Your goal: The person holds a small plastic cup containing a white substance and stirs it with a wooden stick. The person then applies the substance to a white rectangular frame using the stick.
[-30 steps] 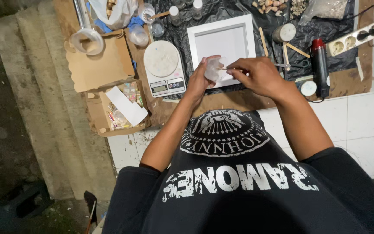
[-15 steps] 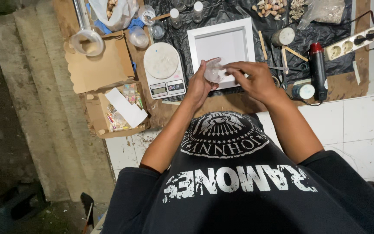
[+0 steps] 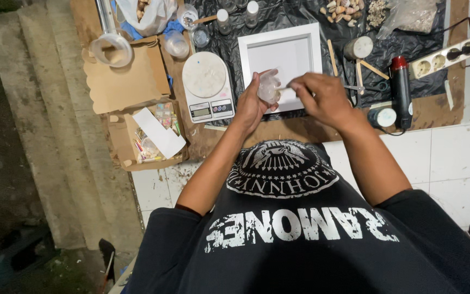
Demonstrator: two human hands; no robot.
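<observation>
My left hand (image 3: 254, 100) grips a small clear plastic cup (image 3: 270, 90) over the near edge of a white square frame (image 3: 282, 54). Pinched in my right hand (image 3: 322, 97) is a thin wooden stick (image 3: 285, 87) whose tip reaches into the cup. Both hands hover above black plastic sheeting (image 3: 300, 16) laid on brown cardboard. What is in the cup cannot be made out.
A digital kitchen scale (image 3: 206, 87) sits left of the frame. Further left lie cardboard boxes (image 3: 131, 87) with small packets. On the right are a power strip (image 3: 452, 54), a red-tipped black tool (image 3: 401, 90), a small round tin (image 3: 359, 48), wooden sticks and shells (image 3: 344, 8). White floor tiles (image 3: 452, 158) lie near me.
Both hands stay together at the cup. The right hand and stick shift slightly around the cup. The view has drifted a little.
</observation>
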